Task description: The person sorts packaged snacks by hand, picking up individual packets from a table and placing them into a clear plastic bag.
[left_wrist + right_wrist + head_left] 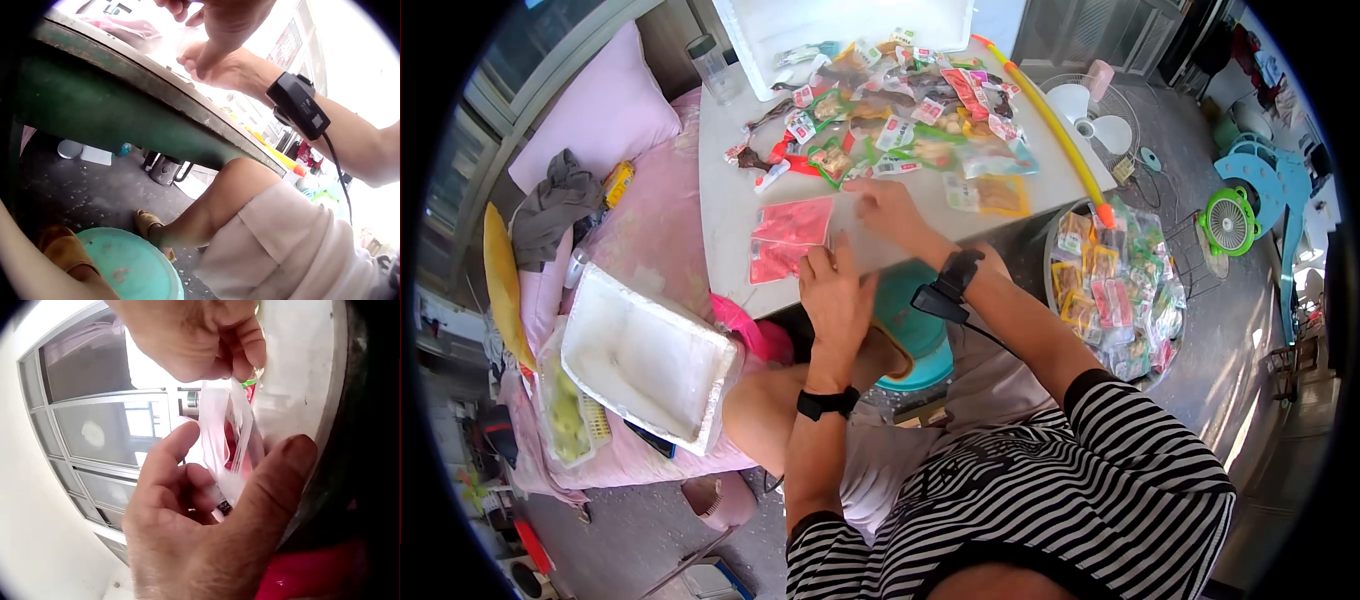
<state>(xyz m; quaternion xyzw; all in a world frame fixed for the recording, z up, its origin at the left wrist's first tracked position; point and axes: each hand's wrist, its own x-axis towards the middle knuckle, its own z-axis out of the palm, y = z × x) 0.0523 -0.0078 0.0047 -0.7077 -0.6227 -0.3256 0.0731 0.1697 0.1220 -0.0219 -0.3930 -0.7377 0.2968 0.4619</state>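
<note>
A clear plastic bag [215,425] stretches between the two hands in the right wrist view. Its upper edge is pinched by the right hand [200,337] [890,212] [219,67]. Around its lower end the left hand [194,531] [835,300] [231,22] has its thumb and curled fingers. A small dark-printed label shows at the left fingers. Two flat red packets, an upper one [797,218] and a lower one [775,262], lie on the white table [730,225], left of the hands. In the left wrist view the bag is washed out by glare.
Many colourful sealed packets [895,130] cover the table's back part, beside a yellow tube [1055,130]. A full tub of packets [1112,300] stands at the right. A white foam box [645,350] lies at the left; a teal stool [920,350] [128,265] is below.
</note>
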